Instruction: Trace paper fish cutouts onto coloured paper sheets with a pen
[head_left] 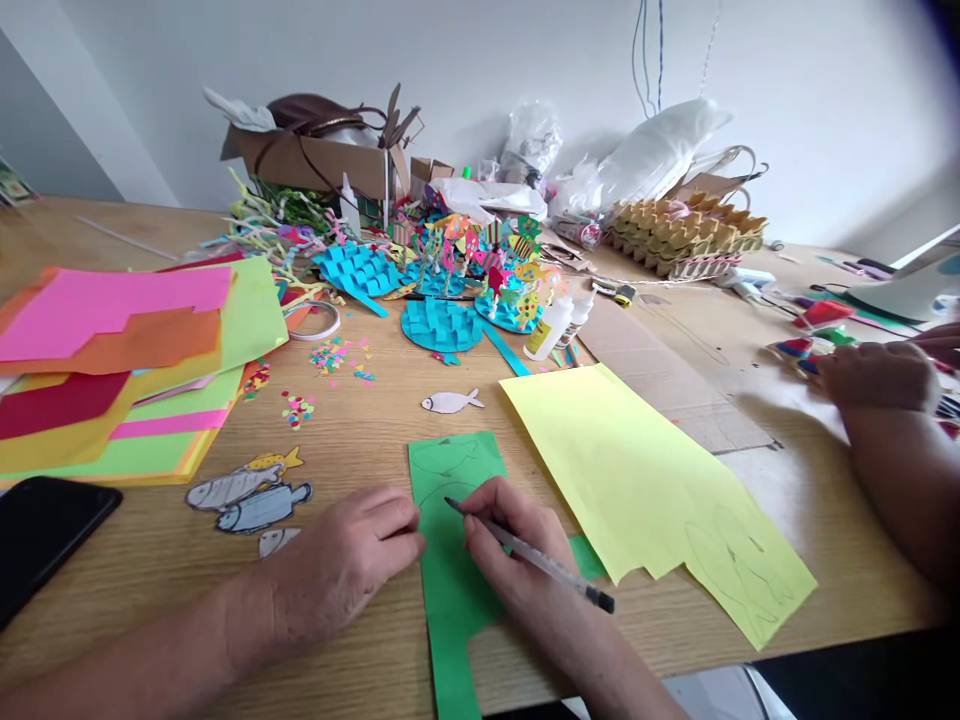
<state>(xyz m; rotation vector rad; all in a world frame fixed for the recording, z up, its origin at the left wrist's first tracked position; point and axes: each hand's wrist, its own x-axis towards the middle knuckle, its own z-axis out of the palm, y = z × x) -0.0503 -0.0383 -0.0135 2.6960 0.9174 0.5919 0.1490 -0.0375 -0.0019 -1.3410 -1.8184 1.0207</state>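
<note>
The right hand [529, 560] grips the pen [551, 566] between thumb and fingers, tip pointing far and left, at a drawn curve on the green paper [454, 585]. That paper lies flat between the hands: the right hand rests over its right side, and the left hand's curled fingertips meet its left edge. Whether the left hand [352, 550] pinches the edge or only presses there, I cannot tell. A fish outline [450, 456] fills the paper's far end, beyond the pen tip.

Farther on lies a white fish [452, 401]; left, just beyond the left hand, more cut-out fish [262, 500]. The yellow sheet [637, 470] lies right of the right hand, its near right corner bearing pencilled outlines. At far right, another person's hand [881, 376] is near some colourful pieces [823, 315].
</note>
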